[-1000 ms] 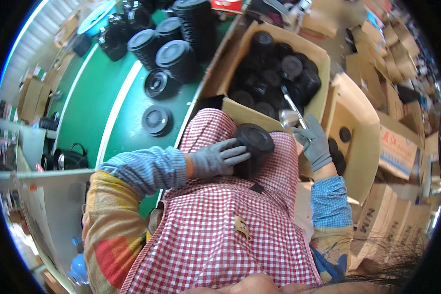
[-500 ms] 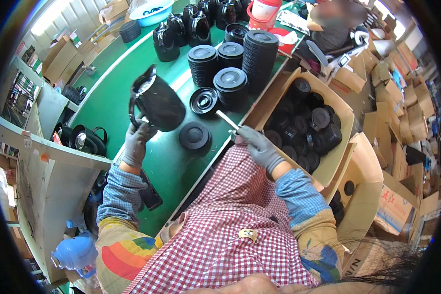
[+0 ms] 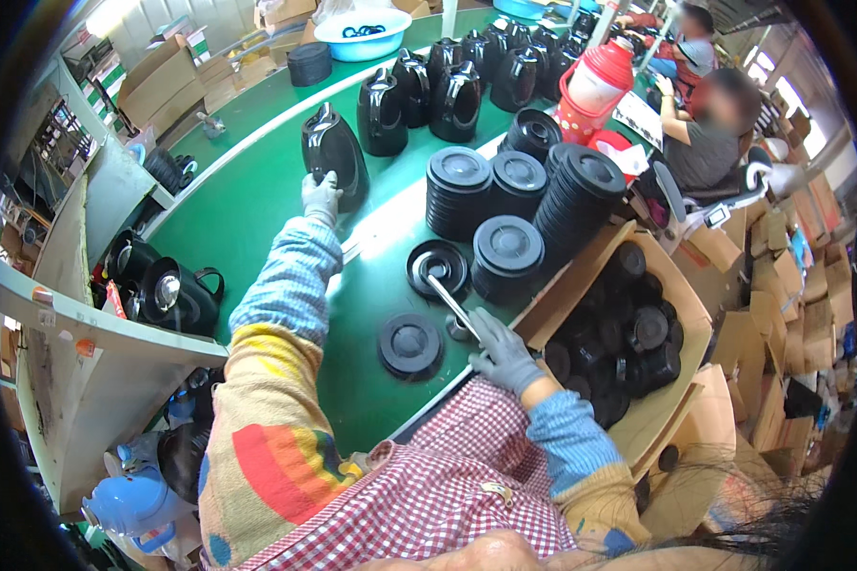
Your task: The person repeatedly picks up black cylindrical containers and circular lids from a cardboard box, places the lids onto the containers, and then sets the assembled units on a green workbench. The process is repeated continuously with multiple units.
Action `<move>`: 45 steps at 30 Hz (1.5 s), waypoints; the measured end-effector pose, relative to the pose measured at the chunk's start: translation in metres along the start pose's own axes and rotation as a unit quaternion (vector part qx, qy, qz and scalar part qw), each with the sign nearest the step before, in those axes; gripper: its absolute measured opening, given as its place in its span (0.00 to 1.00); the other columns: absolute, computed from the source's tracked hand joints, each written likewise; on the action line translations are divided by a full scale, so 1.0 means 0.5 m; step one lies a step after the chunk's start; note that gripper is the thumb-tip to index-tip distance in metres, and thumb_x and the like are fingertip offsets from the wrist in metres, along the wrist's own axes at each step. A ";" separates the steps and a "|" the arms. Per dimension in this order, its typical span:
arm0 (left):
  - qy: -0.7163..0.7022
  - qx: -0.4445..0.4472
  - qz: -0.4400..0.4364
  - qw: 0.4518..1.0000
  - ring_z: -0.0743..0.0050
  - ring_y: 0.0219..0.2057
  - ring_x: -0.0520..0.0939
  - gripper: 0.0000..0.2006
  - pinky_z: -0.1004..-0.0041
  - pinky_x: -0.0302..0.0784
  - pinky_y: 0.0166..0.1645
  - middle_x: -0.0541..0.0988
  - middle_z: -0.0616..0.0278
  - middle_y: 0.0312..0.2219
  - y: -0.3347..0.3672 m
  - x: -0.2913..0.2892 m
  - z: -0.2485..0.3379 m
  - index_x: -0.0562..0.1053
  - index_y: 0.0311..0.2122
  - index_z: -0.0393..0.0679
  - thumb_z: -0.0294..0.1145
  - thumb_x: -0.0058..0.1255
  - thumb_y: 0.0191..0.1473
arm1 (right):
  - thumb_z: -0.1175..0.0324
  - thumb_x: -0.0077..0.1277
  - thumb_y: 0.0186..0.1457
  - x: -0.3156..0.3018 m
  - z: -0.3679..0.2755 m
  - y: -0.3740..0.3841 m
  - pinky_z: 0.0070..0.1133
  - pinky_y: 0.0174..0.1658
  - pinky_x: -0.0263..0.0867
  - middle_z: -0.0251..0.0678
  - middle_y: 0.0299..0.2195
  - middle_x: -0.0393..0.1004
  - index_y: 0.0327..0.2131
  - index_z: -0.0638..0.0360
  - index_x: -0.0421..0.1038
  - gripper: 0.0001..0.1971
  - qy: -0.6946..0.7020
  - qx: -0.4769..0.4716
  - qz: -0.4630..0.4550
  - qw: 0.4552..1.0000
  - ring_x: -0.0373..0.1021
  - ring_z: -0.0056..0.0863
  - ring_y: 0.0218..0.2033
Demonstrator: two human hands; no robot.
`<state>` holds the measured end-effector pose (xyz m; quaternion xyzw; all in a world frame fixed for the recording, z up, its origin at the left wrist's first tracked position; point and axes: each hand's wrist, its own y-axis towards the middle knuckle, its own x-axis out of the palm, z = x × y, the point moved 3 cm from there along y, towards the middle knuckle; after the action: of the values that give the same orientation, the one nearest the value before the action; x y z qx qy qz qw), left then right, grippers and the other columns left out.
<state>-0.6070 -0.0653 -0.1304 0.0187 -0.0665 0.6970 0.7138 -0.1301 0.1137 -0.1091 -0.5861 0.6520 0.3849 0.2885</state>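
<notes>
My left hand (image 3: pixel 322 197), in a grey glove, reaches forward and is closed on the handle side of a black jug (image 3: pixel 339 157). The jug is upright on the green work surface (image 3: pixel 352 400), just short of a group of similar black jugs (image 3: pixel 382 114). In my gloved right hand (image 3: pixel 505 354) is a slim silver metal rod (image 3: pixel 451 305), pointing away from me. Its tip overlaps a black lid with a ringed inside (image 3: pixel 437 268); whether they touch, I cannot tell. Nearer to me lies another round black lid (image 3: pixel 410 344).
Stacks of black lids (image 3: pixel 508 246) stand beyond my right hand. To the right is a cardboard box (image 3: pixel 690 328) of black lids. A red and white container (image 3: pixel 595 86) and a blue basin (image 3: pixel 362 43) stand farther back. Another person (image 3: pixel 714 143) sits at the far right.
My left hand has moved forward, and the jug, tilted in the air before, is now upright on the surface. My right hand still grips the rod. The view has shifted.
</notes>
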 end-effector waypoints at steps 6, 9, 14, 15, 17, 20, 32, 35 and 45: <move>0.082 0.090 0.071 0.990 0.69 0.32 0.80 0.19 0.71 0.79 0.30 0.77 0.59 0.39 0.151 -0.009 -0.045 0.69 0.50 0.41 0.31 0.61 0.56 | 0.68 0.59 0.52 -0.087 -0.008 -0.088 0.36 0.61 0.63 0.53 0.58 0.68 0.61 0.65 0.64 0.32 0.074 0.121 0.184 0.973 0.67 0.50 0.59; 0.064 0.048 -0.009 0.997 0.55 0.51 0.77 0.32 0.63 0.72 0.58 0.72 0.48 0.53 0.023 0.063 -0.035 0.66 0.59 0.40 0.35 0.64 0.49 | 0.68 0.55 0.56 -0.129 -0.007 -0.205 0.35 0.60 0.64 0.52 0.57 0.70 0.59 0.66 0.67 0.27 0.052 0.229 0.165 0.958 0.67 0.49 0.58; 0.482 0.278 -0.013 0.831 0.46 0.66 0.61 0.41 0.55 0.53 0.69 0.61 0.45 0.65 -0.240 -0.137 0.131 0.60 0.65 0.42 0.41 0.64 0.48 | 0.70 0.49 0.62 -0.134 -0.001 -0.391 0.32 0.61 0.62 0.49 0.60 0.68 0.60 0.68 0.65 0.24 0.153 0.327 0.169 0.917 0.67 0.41 0.59; 0.569 0.354 0.015 0.742 0.45 0.68 0.58 0.42 0.52 0.47 0.71 0.58 0.46 0.67 -0.274 -0.214 0.184 0.60 0.65 0.42 0.42 0.64 0.47 | 0.71 0.47 0.63 -0.128 0.013 -0.428 0.30 0.61 0.62 0.48 0.60 0.68 0.61 0.68 0.65 0.23 0.182 0.336 0.186 0.905 0.67 0.38 0.59; 0.653 0.301 0.183 0.670 0.45 0.70 0.53 0.43 0.46 0.41 0.71 0.55 0.48 0.69 -0.308 -0.364 0.261 0.59 0.66 0.44 0.44 0.63 0.46 | 0.72 0.45 0.65 -0.110 0.045 -0.476 0.29 0.61 0.63 0.47 0.60 0.68 0.61 0.68 0.64 0.22 0.231 0.361 0.216 0.877 0.67 0.36 0.59; 0.653 0.207 0.367 0.629 0.40 0.70 0.49 0.45 0.45 0.38 0.71 0.51 0.47 0.70 -0.294 -0.544 0.261 0.58 0.68 0.48 0.46 0.62 0.45 | 0.72 0.44 0.66 -0.099 0.037 -0.471 0.27 0.61 0.63 0.46 0.60 0.69 0.61 0.68 0.65 0.22 0.269 0.359 0.222 0.865 0.68 0.34 0.58; 0.531 0.344 0.204 0.747 0.52 0.65 0.65 0.10 0.54 0.47 0.70 0.77 0.60 0.55 -0.410 -0.411 0.342 0.79 0.36 0.48 0.32 0.60 0.45 | 0.74 0.45 0.65 -0.152 -0.059 -0.602 0.26 0.60 0.64 0.45 0.57 0.72 0.59 0.69 0.67 0.20 0.237 0.303 0.280 0.880 0.69 0.33 0.57; 0.438 0.516 0.030 0.736 0.46 0.62 0.69 0.13 0.51 0.56 0.66 0.78 0.57 0.52 -0.552 -0.307 0.390 0.77 0.33 0.48 0.22 0.64 0.38 | 0.75 0.46 0.65 -0.184 -0.113 -0.604 0.24 0.58 0.65 0.42 0.55 0.75 0.58 0.68 0.69 0.19 0.213 0.312 0.293 0.878 0.71 0.30 0.55; 0.145 0.518 -0.616 0.575 0.48 0.43 0.80 0.11 0.58 0.78 0.48 0.77 0.52 0.43 -0.970 0.098 0.362 0.74 0.35 0.41 0.19 0.59 0.45 | 0.71 0.53 0.60 -0.280 -0.271 -0.640 0.28 0.61 0.62 0.46 0.56 0.73 0.56 0.66 0.71 0.21 0.092 0.248 0.354 0.897 0.68 0.38 0.59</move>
<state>-0.1348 -0.0516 0.0870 0.3206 0.4378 -0.0021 0.8399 0.2161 0.0707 0.0271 -0.2593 0.9142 0.2320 0.2076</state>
